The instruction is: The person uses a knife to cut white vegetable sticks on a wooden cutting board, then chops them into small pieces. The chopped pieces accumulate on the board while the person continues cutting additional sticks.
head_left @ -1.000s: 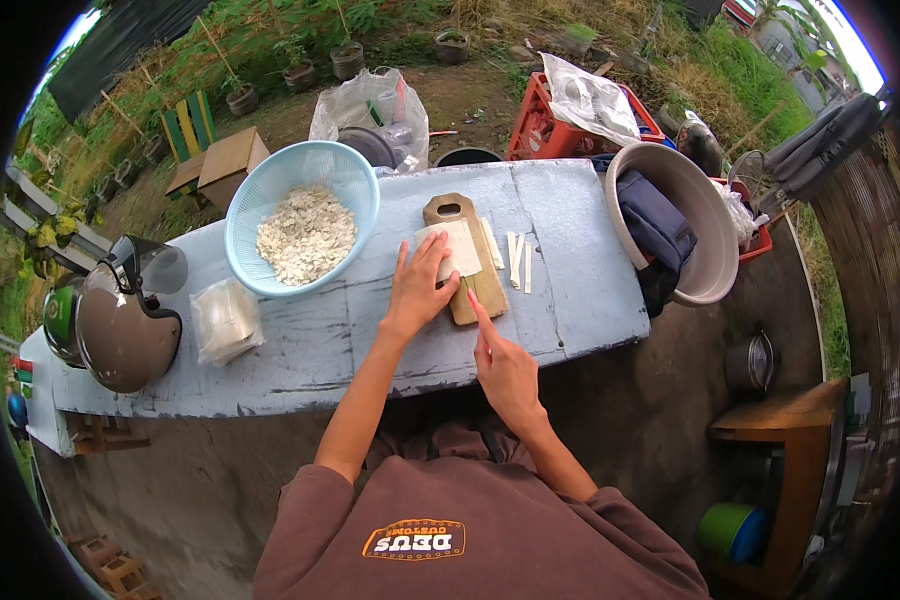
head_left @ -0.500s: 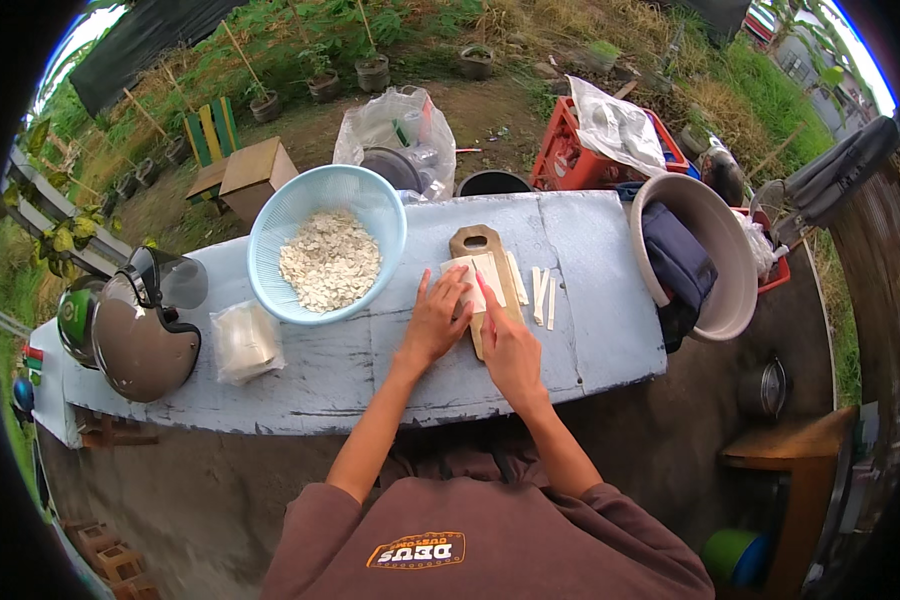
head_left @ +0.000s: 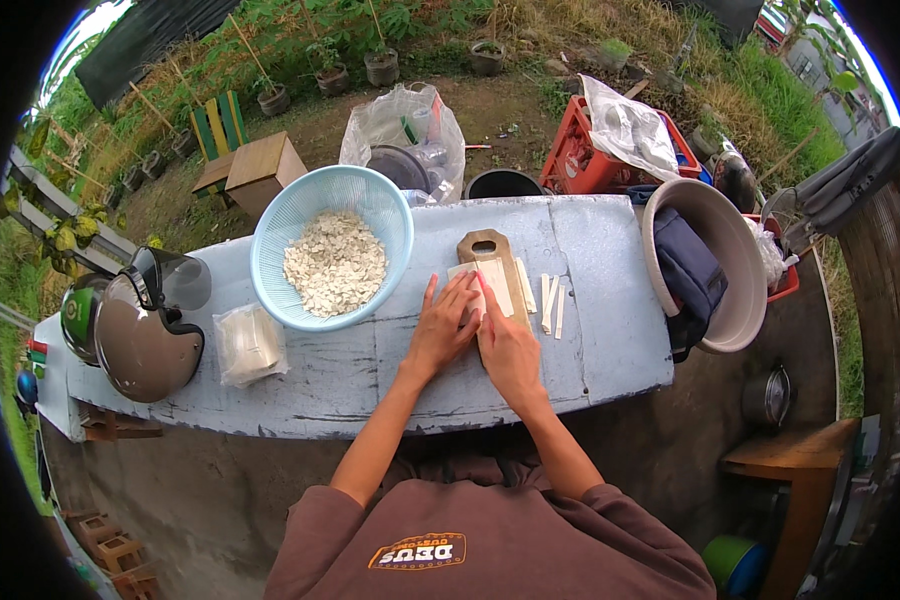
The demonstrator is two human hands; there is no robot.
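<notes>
L hand [head_left: 442,325] lies flat on a thin, cream, straight-edged sheet [head_left: 497,283], fingers slightly apart, pressing it. R hand [head_left: 510,352] is just beside, index straight out over the sheet, other fingers curled; can't tell what's in them, grip's hidden. Sheet's directly under the fingertips, on a wooden board [head_left: 501,250] w/ a slot at its far end. Just R of fingers: narrow cream strips [head_left: 549,300], some on the table [head_left: 610,320]. L of fingers: lt-blue colander [head_left: 400,240] w/ pale flakes [head_left: 335,265]; farther L, clear pkt [head_left: 250,345], brown helmet [head_left: 150,345]. Well R: beige tub [head_left: 745,290]. Nearer the body: orange/white lettered print [head_left: 417,551] on shirt.
</notes>
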